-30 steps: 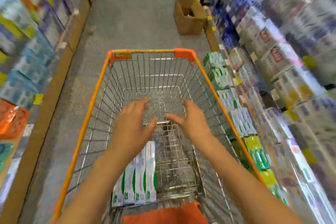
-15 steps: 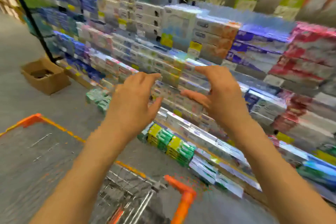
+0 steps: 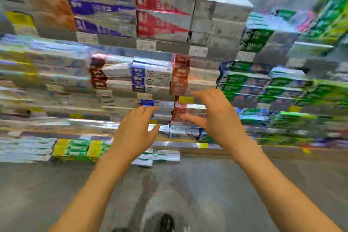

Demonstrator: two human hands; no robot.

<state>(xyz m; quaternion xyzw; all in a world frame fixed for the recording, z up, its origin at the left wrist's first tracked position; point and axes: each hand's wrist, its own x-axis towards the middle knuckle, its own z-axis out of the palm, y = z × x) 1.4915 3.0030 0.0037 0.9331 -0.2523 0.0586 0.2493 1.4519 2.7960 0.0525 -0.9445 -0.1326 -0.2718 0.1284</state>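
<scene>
Left hand [image 3: 135, 130] and right hand [image 3: 216, 117], fingers spread, hold nothing before shelved boxes [image 3: 163, 106].

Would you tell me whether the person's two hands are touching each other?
Apart. The head view shows shelf boxes plainly visible in the gap between the left hand and the right hand.

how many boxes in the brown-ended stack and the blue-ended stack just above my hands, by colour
brown-ended boxes: 3
blue-ended boxes: 3
total: 6, though motion blur softens the edges
</scene>
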